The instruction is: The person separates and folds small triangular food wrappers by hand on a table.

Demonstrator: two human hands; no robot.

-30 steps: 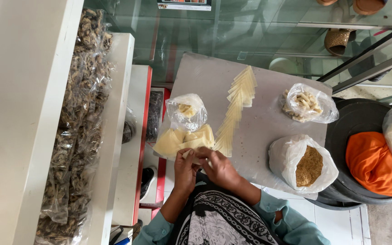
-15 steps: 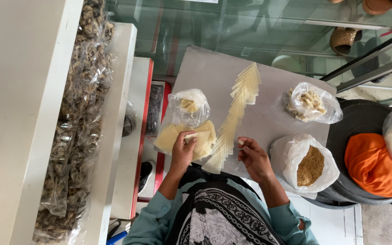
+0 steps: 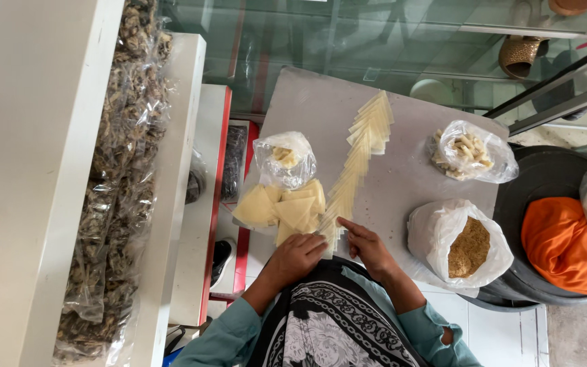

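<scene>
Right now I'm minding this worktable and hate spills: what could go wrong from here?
The row of overlapped yellow squares could slide apart if the right hand or left hand at its near end nudges it. The loose pile of yellow squares lies by the table's left edge and might slip off. The open bag of brown crumbs sits near the front edge and could tip.
</scene>
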